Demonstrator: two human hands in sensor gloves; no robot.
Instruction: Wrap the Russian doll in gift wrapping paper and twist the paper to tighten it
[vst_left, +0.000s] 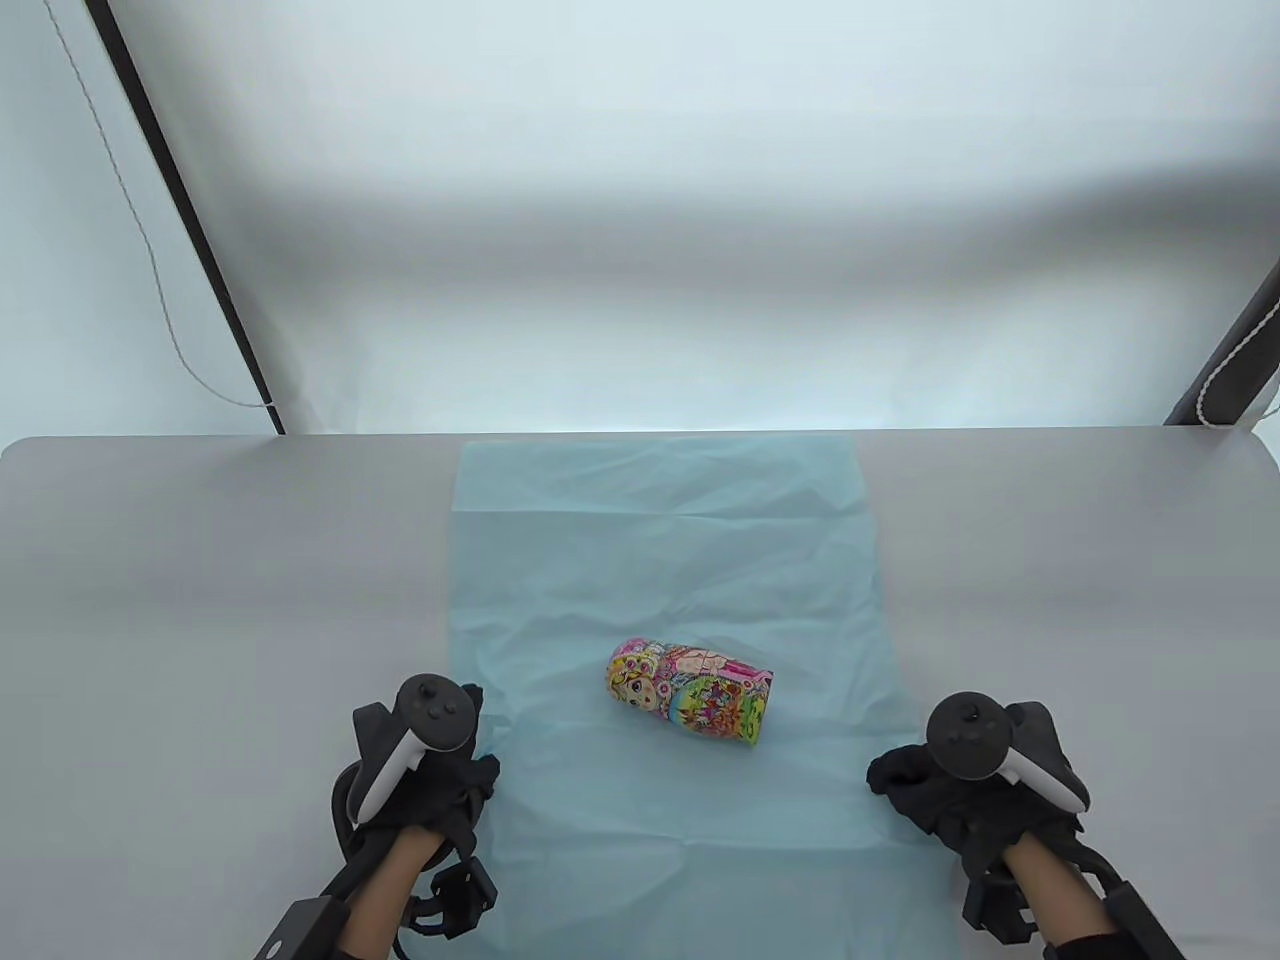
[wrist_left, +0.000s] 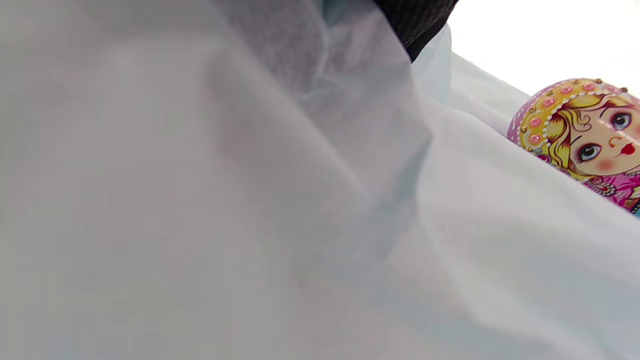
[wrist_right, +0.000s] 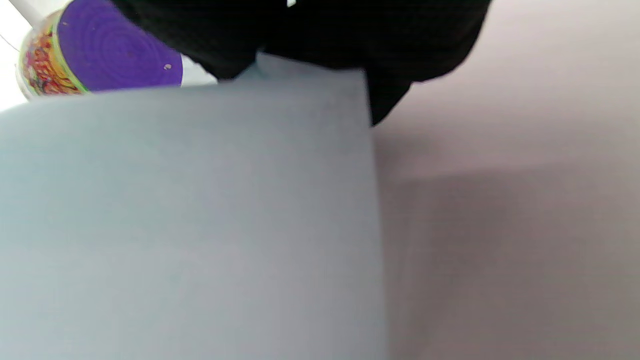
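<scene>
A sheet of light blue wrapping paper (vst_left: 660, 560) lies spread down the middle of the grey table. The painted Russian doll (vst_left: 690, 695) lies on its side on the near part of the sheet, head to the left. My left hand (vst_left: 483, 768) holds the sheet's left edge, which is bunched and raised there. In the left wrist view the lifted paper (wrist_left: 350, 225) fills the frame, with the doll's face (wrist_left: 585, 135) behind it. My right hand (vst_left: 888, 775) pinches the right edge. In the right wrist view its fingers (wrist_right: 325, 30) sit over the paper (wrist_right: 190, 225), near the doll's purple base (wrist_right: 100, 55).
The grey table (vst_left: 200, 600) stretches bare to both sides of the sheet. Behind its far edge hangs a white backdrop, with a dark pole (vst_left: 190, 230) and a thin cord at the back left and another pole (vst_left: 1230, 360) at the back right.
</scene>
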